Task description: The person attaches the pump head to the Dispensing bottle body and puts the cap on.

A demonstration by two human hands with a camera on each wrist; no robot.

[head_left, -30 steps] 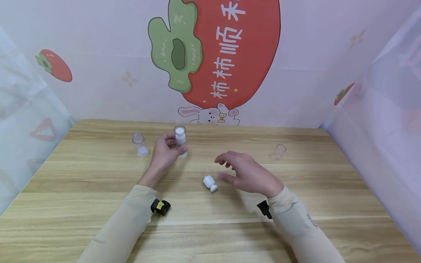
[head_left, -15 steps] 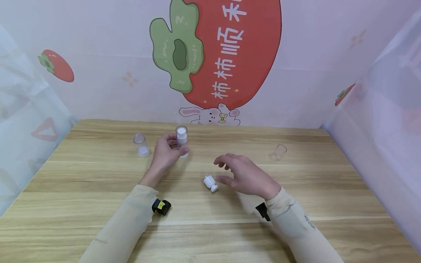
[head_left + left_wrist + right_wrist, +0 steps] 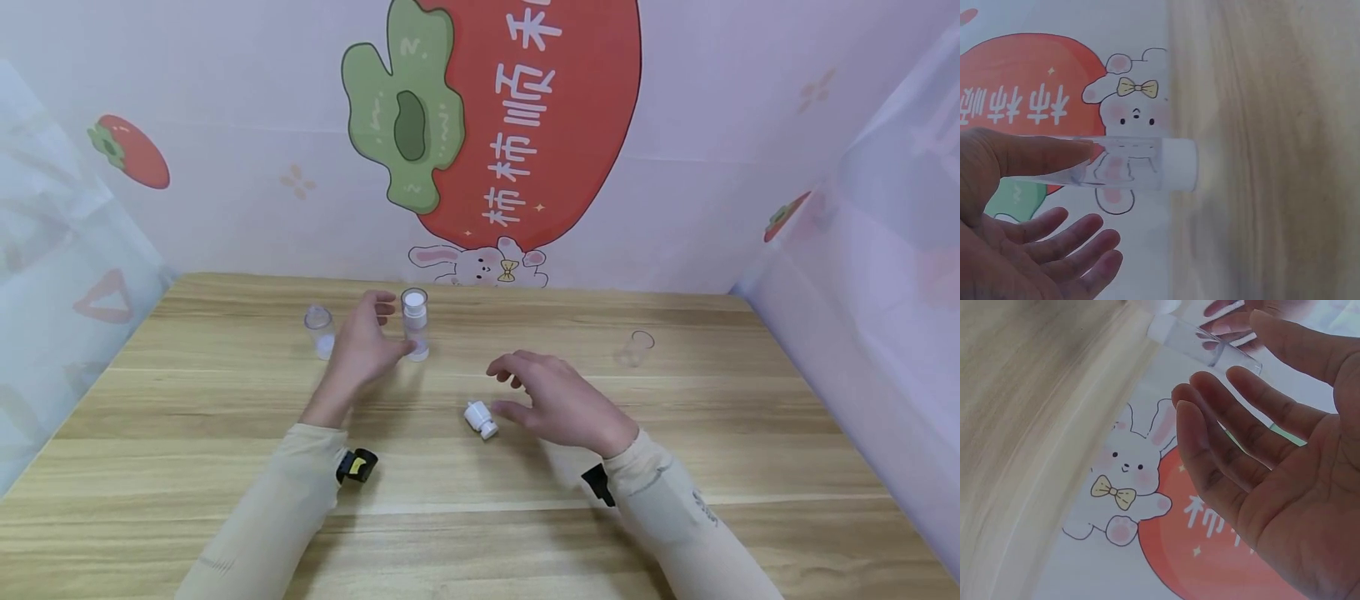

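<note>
A clear bottle [image 3: 416,327] with a white base and a white pump top stands upright near the back of the table. Beside it, my left hand [image 3: 364,340] has its fingers spread apart from the bottle; the thumb overlaps the bottle's side in the left wrist view, and I cannot tell whether it touches. Lower down, a loose white pump head [image 3: 481,419] lies on its side on the wood. My right hand [image 3: 562,400] hovers just right of that pump head, fingers loosely bent and holding nothing.
Left of my left hand stands another clear bottle [image 3: 318,319] with a white base, partly covered by that hand. A small clear cap [image 3: 636,348] sits at the right on the wooden table [image 3: 480,533]. A printed cloth [image 3: 225,217] rises behind the table.
My left hand has let go of the bottle and drawn back to the left with fingers opened. The bottle stays standing. The right hand has shifted slightly left.
</note>
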